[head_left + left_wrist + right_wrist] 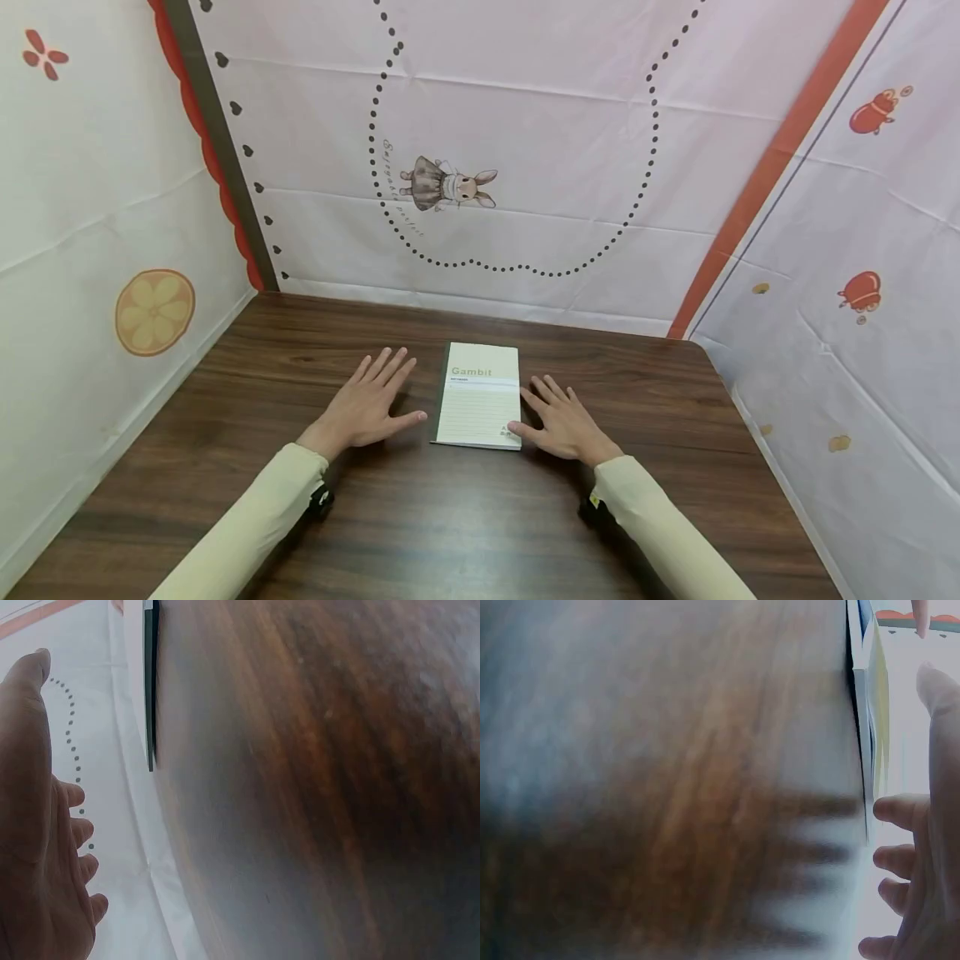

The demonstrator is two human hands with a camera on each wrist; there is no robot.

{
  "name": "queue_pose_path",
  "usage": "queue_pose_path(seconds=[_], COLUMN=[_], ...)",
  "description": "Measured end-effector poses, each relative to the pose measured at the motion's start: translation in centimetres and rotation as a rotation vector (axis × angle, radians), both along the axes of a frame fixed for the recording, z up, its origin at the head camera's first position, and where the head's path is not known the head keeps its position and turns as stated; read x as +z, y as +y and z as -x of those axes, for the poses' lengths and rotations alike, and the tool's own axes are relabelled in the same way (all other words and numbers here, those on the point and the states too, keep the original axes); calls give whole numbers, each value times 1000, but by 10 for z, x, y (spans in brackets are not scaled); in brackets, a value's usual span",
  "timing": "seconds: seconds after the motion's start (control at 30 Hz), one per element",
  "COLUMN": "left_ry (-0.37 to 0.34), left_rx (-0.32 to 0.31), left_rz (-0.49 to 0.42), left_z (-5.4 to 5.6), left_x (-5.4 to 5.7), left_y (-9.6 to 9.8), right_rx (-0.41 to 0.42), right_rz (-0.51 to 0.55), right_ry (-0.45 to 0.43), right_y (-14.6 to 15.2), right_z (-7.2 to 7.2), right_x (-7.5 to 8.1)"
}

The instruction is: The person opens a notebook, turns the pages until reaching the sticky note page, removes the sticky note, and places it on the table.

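A thin notebook (482, 408) with a pale cover, the word "Gambit" and a dark green spine lies closed on the brown wooden table (450, 517). To its left, my left hand (367, 404) is spread palm down with straight fingers, apart from the spine. My right hand (561, 421) is at the right edge, its thumb over the lower right corner of the cover; whether it touches cannot be told. In the left wrist view the notebook's green spine (150, 690) stands beyond the thumb. The right wrist view shows the page edges (874, 712) close to the fingers. Neither hand holds anything.
A white printed cloth (525, 167) with a rabbit figure and dotted lines hangs behind the table's far edge. Similar cloth walls stand at the left (82, 208) and right (862, 350). Dark wrist devices sit under both sleeves.
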State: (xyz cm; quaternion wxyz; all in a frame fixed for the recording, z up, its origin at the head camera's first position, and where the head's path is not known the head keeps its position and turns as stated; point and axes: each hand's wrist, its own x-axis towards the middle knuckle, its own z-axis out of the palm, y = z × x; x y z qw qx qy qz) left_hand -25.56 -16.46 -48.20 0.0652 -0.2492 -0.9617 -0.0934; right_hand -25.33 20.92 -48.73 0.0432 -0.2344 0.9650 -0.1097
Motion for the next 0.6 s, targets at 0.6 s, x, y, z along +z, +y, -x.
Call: queue_pose_path(seconds=[0.6], left_ry=[48], left_rx=[3], left_rz=[57], left_z=[3], left_x=[33], left_y=[-2], right_rx=[62], right_rz=[44], right_ry=[160], right_y=[-8], right_z=[3], right_x=[40])
